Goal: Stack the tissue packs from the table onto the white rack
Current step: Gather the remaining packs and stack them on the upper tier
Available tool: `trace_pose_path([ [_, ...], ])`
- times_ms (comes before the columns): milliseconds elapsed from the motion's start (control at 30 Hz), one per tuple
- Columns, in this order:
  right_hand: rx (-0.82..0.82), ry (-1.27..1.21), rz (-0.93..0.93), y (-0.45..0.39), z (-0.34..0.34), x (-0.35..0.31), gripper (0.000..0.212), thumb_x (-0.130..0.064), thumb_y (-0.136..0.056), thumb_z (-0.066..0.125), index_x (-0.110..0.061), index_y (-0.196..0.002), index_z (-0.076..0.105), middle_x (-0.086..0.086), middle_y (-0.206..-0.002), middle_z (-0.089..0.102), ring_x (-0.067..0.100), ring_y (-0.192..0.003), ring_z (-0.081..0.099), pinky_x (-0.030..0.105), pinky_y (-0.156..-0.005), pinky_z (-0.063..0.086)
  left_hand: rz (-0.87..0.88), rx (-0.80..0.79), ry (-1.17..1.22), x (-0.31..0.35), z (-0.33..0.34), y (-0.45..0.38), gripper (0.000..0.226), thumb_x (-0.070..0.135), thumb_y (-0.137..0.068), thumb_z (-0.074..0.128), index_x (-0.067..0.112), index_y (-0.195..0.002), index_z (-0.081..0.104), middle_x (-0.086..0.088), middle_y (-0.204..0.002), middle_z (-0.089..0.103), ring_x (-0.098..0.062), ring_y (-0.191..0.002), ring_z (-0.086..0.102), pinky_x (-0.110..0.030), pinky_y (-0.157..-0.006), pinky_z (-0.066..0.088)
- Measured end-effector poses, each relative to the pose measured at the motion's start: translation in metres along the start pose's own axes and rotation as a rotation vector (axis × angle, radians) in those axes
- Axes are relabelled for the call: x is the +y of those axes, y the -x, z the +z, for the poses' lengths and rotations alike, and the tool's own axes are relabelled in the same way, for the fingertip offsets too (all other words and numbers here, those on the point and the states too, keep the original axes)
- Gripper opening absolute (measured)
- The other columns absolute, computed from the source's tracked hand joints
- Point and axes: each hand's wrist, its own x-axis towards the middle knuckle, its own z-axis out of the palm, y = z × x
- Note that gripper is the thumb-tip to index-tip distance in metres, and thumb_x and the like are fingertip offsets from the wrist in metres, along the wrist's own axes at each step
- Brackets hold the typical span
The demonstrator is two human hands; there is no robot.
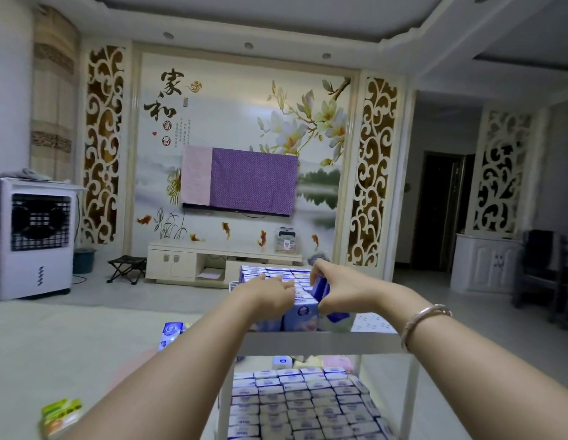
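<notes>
The white rack stands right before me. Its top shelf carries rows of blue-and-white tissue packs. The lower shelf is filled with several more packs. My right hand grips one blue tissue pack at the right end of the top rows, its fingers curled around it. My left hand rests on the stacked packs on the top shelf, fingers bent over their tops. A few loose packs lie on the pale table surface at my left.
A green packet lies at the lower left. An air cooler stands at the far left, a folding stool and a TV cabinet sit by the wall. A dark chair is at the right.
</notes>
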Motion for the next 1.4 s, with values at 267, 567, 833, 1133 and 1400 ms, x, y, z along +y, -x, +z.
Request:
trace_pose_path([
  [267,0.206,-0.524,-0.084,-0.009,0.025,0.012,0.037,-0.013,-0.082,0.057,-0.02,-0.113,0.037,-0.002,-0.114,0.043,0.02,-0.118,0.042,0.032,-0.095,0.043,0.001,-0.018,-0.024,0.006,-0.005,0.006,0.049,0.034,-0.103,0.014,0.03,-0.152,0.015,0.002,-0.161,0.002,-0.024,-0.148,0.001,-0.043,-0.12,0.005],
  [567,0.267,-0.743,0.469,-0.004,0.027,0.014,0.061,-0.05,-0.101,0.017,-0.007,-0.137,0.039,0.014,-0.132,0.056,0.026,-0.118,0.054,0.037,-0.102,0.043,0.014,-0.01,-0.024,0.01,-0.007,0.014,0.049,0.035,-0.103,0.013,0.03,-0.152,0.015,0.002,-0.161,0.003,-0.024,-0.148,0.001,-0.042,-0.12,0.003],
  [833,0.035,-0.954,0.386,0.003,0.028,0.012,0.035,-0.044,-0.101,0.034,-0.014,-0.1,0.052,0.006,-0.092,0.07,0.018,-0.083,0.068,0.03,-0.085,0.053,0.047,0.027,0.017,0.008,-0.01,0.016,0.047,0.03,-0.103,0.02,0.024,-0.148,0.032,-0.001,-0.158,0.021,-0.023,-0.144,0.02,-0.037,-0.117,0.018],
  [1133,0.633,-0.313,0.076,0.017,0.03,-0.021,0.03,-0.035,-0.098,0.035,-0.016,-0.119,0.044,0.003,-0.116,0.057,0.019,-0.099,0.053,0.034,-0.075,0.044,0.112,0.356,0.488,-0.004,-0.022,0.032,0.037,0.028,-0.102,0.036,0.017,-0.133,0.053,-0.004,-0.141,0.051,-0.018,-0.127,0.046,-0.025,-0.101,0.033],
  [1400,0.6,-0.219,-0.34,0.0,0.065,-0.144,0.026,-0.018,-0.092,0.047,-0.01,-0.115,0.054,0.005,-0.116,0.058,0.018,-0.109,0.049,0.026,-0.086,0.035,-0.045,0.624,0.647,-0.107,-0.022,0.076,0.031,0.013,-0.095,0.043,0.013,-0.117,0.065,0.002,-0.113,0.064,-0.013,-0.107,0.055,-0.027,-0.089,0.04],
])
